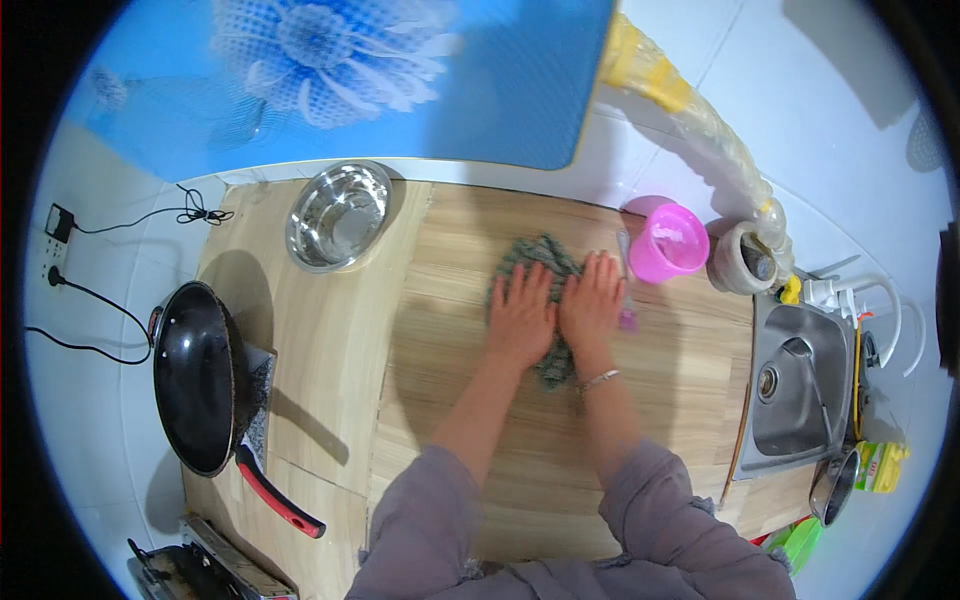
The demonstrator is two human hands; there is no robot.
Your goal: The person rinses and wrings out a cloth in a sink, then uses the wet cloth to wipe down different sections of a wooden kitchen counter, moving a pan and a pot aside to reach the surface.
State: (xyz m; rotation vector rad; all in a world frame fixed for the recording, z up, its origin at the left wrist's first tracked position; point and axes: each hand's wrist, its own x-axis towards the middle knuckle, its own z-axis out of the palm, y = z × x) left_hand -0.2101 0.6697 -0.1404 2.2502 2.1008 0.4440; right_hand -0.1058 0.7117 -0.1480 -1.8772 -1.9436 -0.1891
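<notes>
A crumpled dark green cloth [555, 367] lies on the wood-grain countertop [450, 465]. My left hand [521, 311] presses flat on the cloth's left part, fingers extended and slightly apart. Close beside it, my right hand [591, 304] rests palm down over the cloth's right edge, a bracelet at its wrist. The cloth shows above, between and below the hands; the rest is hidden under them. Just right of my right fingers lies a small brush-like tool [627, 319] with a purple end, partly covered by the hand. Behind it stands a pink plastic cup [660, 259].
A steel bowl [330, 225] stands at back left. A black wok [196, 375] rests at left, its red-and-black handle [277, 495] jutting over the counter. At right are a plastic-wrapped pipe [724, 142], a stone-coloured pot [724, 259], and a steel sink [795, 420] holding a ladle [814, 375].
</notes>
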